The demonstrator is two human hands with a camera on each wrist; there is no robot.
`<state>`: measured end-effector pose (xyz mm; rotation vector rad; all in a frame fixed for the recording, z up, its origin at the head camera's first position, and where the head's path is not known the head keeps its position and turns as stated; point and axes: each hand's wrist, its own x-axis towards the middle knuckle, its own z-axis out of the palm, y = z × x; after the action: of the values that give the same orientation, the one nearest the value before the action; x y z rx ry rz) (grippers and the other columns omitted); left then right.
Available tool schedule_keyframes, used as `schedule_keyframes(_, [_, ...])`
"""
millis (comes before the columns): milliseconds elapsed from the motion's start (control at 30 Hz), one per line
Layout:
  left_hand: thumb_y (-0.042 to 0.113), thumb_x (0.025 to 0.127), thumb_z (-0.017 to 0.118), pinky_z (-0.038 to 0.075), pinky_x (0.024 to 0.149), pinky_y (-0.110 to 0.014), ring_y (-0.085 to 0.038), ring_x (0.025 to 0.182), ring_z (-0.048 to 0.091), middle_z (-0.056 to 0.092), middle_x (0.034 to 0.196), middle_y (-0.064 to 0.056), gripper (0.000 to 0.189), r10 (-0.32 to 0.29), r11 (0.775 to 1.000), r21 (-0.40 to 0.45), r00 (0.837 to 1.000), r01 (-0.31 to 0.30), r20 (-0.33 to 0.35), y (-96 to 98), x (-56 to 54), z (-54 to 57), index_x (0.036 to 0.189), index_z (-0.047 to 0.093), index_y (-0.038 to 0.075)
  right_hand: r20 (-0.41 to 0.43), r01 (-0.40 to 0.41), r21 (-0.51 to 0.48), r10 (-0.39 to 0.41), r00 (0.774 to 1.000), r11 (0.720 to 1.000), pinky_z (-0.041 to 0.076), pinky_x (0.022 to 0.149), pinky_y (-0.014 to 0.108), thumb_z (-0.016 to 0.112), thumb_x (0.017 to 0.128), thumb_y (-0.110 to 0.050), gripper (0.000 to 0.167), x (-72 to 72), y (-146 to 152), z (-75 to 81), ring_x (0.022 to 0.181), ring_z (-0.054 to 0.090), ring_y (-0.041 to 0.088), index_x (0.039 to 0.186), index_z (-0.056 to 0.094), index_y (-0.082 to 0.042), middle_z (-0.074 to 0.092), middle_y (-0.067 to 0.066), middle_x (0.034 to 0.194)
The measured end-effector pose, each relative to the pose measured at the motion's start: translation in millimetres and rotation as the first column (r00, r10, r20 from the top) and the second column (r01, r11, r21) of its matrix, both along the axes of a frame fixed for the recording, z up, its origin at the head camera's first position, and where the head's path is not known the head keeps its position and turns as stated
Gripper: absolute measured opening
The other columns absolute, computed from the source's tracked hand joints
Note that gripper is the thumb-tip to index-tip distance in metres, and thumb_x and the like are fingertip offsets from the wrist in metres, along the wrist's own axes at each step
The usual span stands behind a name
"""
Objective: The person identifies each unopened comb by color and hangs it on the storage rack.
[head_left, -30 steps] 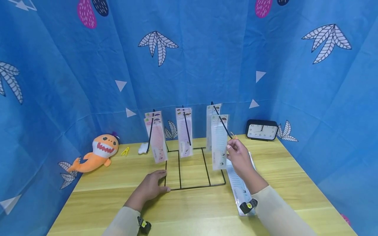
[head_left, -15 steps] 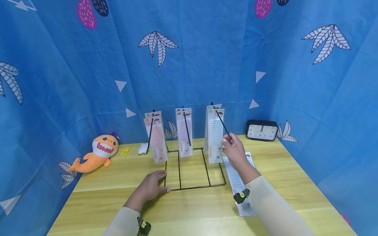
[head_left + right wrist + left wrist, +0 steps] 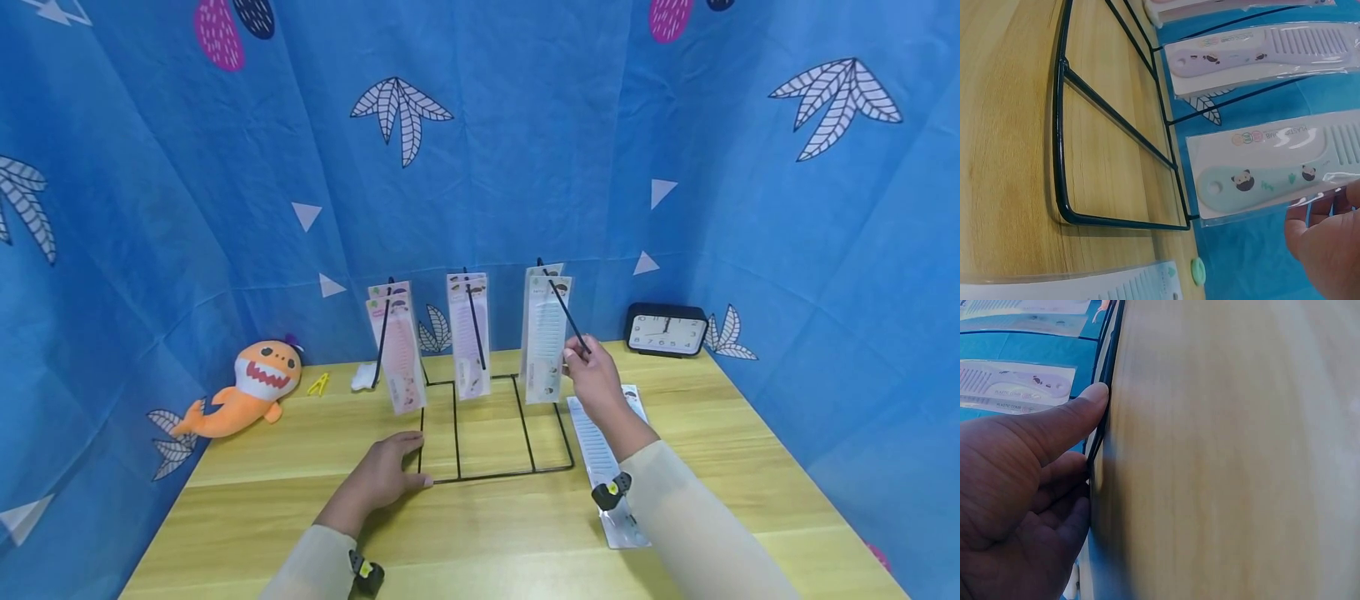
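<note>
My left hand (image 3: 384,472) holds the front left corner of a black wire display rack (image 3: 495,477), its thumb on the base wire in the left wrist view. A bagged light-blue comb (image 3: 546,342) hangs on the rack's right hook, in front of another pack. My right hand (image 3: 596,379) is at that hook's tip, with curled fingers at the edge of the blue comb's pack (image 3: 1247,181); its thumb is hidden in the right wrist view. Purple comb packs (image 3: 471,342) hang on the middle hook, pink ones (image 3: 399,358) on the left hook.
More blue comb packaging (image 3: 600,450) lies on the wooden table, partly under my right forearm. A black clock (image 3: 665,330) stands behind on the right. An orange shark plush (image 3: 251,392), a yellow clip (image 3: 318,384) and a small white object (image 3: 363,377) are on the left.
The front blue comb pack has moved back along the right hook, and its lower end has swung toward the rear. My right hand went left with it. My left hand stayed put.
</note>
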<state>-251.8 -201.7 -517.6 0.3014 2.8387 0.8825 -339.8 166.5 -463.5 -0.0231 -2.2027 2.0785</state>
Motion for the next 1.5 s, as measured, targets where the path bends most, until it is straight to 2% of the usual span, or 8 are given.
schedule_keyframes(400, [0.024,0.093,0.089,0.039,0.130,-0.061,-0.044,0.156,0.045,0.054,0.166,-0.013,0.070,0.002,1.000,0.004,1.000,-0.002,0.002,0.6,-0.6,0.2,0.153,0.061,0.000,-0.023,0.008,0.079,-0.006,1.000,0.997,0.054,0.121,0.049,0.048,0.117,-0.016,0.028,3.2,9,3.0,0.142,0.058,0.034,0.139,0.055,0.000,0.060,0.021,0.146])
schedule_keyframes(567, [0.024,0.093,0.089,0.040,0.129,-0.061,-0.043,0.156,0.045,0.053,0.166,-0.013,0.071,-0.004,1.000,0.007,1.000,0.004,0.004,2.8,-1.6,0.8,0.153,0.060,0.000,-0.070,0.050,0.211,-0.036,0.997,0.976,0.057,0.113,0.043,0.054,0.115,-0.017,0.037,15.8,29,5.1,0.132,0.063,0.034,0.145,0.053,0.004,0.064,0.024,0.143])
schedule_keyframes(667, [0.025,0.093,0.089,0.039,0.130,-0.060,-0.043,0.157,0.045,0.053,0.167,-0.013,0.072,-0.006,1.000,0.010,1.000,0.006,0.001,3.7,-1.6,2.4,0.154,0.060,0.000,-0.040,0.060,0.404,-0.048,0.998,0.913,0.057,0.110,0.048,0.061,0.112,-0.024,0.042,29.1,49,6.4,0.130,0.063,0.037,0.145,0.054,0.002,0.064,0.024,0.141])
schedule_keyframes(900, [0.024,0.093,0.089,0.038,0.131,-0.061,-0.044,0.156,0.045,0.053,0.166,-0.015,0.072,-0.004,1.000,0.008,1.000,0.004,-0.016,2.4,-1.5,4.2,0.154,0.060,-0.001,0.167,-0.083,0.779,-0.079,0.983,0.621,0.056,0.105,0.063,0.075,0.103,-0.033,0.065,59.6,84,-1.0,0.126,0.061,0.048,0.148,0.050,0.007,0.059,0.034,0.143])
schedule_keyframes(1000, [0.025,0.093,0.089,0.038,0.130,-0.061,-0.044,0.156,0.045,0.053,0.166,-0.015,0.071,-0.003,1.000,0.002,1.000,0.003,-0.012,1.1,-0.6,3.3,0.153,0.060,0.000,0.252,-0.146,0.827,-0.126,0.959,0.544,0.059,0.095,0.057,0.081,0.099,-0.036,0.077,68.6,90,-9.9,0.112,0.062,0.044,0.149,0.046,0.011,0.058,0.037,0.136])
schedule_keyframes(1100, [0.025,0.093,0.089,0.038,0.130,-0.061,-0.044,0.156,0.045,0.053,0.166,-0.015,0.071,0.000,1.000,0.004,1.000,0.000,-0.012,0.3,-0.4,2.6,0.153,0.060,0.000,0.297,-0.182,0.843,-0.156,0.942,0.506,0.059,0.082,0.047,0.086,0.094,-0.036,0.086,73.8,93,-17.6,0.100,0.061,0.039,0.149,0.042,0.015,0.057,0.036,0.126])
schedule_keyframes(1267, [0.025,0.093,0.089,0.038,0.130,-0.061,-0.045,0.156,0.044,0.053,0.166,-0.015,0.072,0.002,1.000,0.015,1.000,-0.001,-0.012,-0.1,-0.4,1.4,0.153,0.060,-0.001,0.360,-0.238,0.840,-0.173,0.917,0.487,0.061,0.077,0.045,0.088,0.091,-0.035,0.097,78.9,100,-26.7,0.097,0.062,0.040,0.151,0.036,0.020,0.057,0.039,0.124])
schedule_keyframes(1500, [0.023,0.093,0.089,0.037,0.130,-0.062,-0.045,0.156,0.044,0.053,0.166,-0.016,0.071,-0.002,1.000,0.018,1.000,0.002,-0.009,0.5,1.5,0.8,0.153,0.060,-0.001,0.432,-0.283,0.811,-0.198,0.880,0.512,0.062,0.071,0.040,0.082,0.095,-0.027,0.092,79.3,117,-29.6,0.092,0.065,0.038,0.151,0.030,0.024,0.060,0.038,0.118])
